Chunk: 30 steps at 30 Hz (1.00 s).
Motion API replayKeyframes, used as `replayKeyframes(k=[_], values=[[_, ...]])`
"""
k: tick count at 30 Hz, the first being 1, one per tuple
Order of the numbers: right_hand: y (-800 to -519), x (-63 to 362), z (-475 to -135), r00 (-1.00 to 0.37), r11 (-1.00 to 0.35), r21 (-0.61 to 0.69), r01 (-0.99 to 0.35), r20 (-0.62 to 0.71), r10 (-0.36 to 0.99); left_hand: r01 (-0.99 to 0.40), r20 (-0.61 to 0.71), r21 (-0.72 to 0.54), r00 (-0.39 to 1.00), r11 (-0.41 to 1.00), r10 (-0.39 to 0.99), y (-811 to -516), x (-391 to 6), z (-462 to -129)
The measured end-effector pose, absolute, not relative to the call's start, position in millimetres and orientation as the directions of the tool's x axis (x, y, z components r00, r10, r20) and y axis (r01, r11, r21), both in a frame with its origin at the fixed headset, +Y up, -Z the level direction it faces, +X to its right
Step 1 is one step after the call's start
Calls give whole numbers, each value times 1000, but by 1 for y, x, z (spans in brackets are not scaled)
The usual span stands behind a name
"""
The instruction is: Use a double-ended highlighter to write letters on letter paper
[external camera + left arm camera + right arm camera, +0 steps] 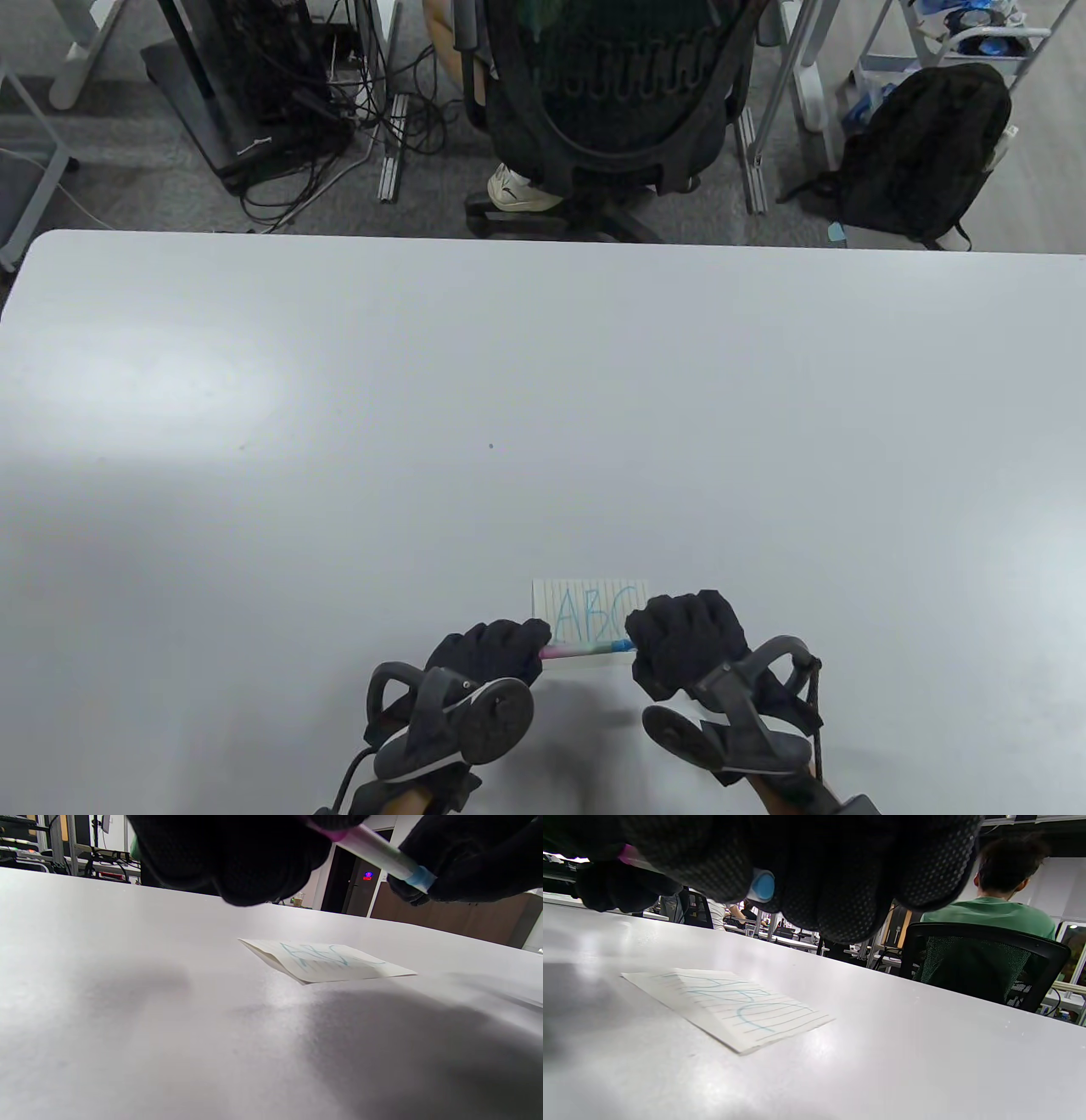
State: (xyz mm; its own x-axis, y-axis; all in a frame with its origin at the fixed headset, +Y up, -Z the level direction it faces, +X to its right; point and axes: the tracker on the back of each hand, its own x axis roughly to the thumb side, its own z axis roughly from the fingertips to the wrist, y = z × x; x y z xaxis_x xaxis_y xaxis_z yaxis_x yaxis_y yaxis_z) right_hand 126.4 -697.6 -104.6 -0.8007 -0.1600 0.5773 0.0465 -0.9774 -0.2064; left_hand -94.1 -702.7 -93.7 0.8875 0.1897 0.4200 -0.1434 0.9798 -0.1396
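A small lined letter paper (587, 613) lies flat on the white table (543, 407) near its front edge, with "ABC" written on it in blue (742, 1003). Just above the paper's near edge, both hands hold the double-ended highlighter (585, 651) level between them. My left hand (501, 649) grips its pink end, my right hand (679, 641) grips its blue end. In the left wrist view the highlighter (382, 855) hangs above the paper (326, 961), clear of it. In the right wrist view the blue end (763, 886) shows between the curled fingers (840, 878).
Beyond the table's far edge stands a black office chair (619, 93) with a person in green seated on it (997, 910). A black backpack (925, 153) and cables (322, 127) lie on the floor. The wide tabletop stretches far around the paper.
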Motion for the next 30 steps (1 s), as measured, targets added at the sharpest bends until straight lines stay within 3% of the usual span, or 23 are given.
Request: replayKeyframes(k=[13,17,30], values=[[-692,127,-100,-811,-973,-219,-69,580,-73,-152,432,-39,889,988,153,-700,-90,-89],[-695,127,-102,-822,-977,-199,-72,567,-55,-151,416,-63,894,986,164,-703,-94,-91],[-700,128,-103,-820,-984,-175,28,559,-123,-104,399,-81,908,991,128,-706,-97,-93]])
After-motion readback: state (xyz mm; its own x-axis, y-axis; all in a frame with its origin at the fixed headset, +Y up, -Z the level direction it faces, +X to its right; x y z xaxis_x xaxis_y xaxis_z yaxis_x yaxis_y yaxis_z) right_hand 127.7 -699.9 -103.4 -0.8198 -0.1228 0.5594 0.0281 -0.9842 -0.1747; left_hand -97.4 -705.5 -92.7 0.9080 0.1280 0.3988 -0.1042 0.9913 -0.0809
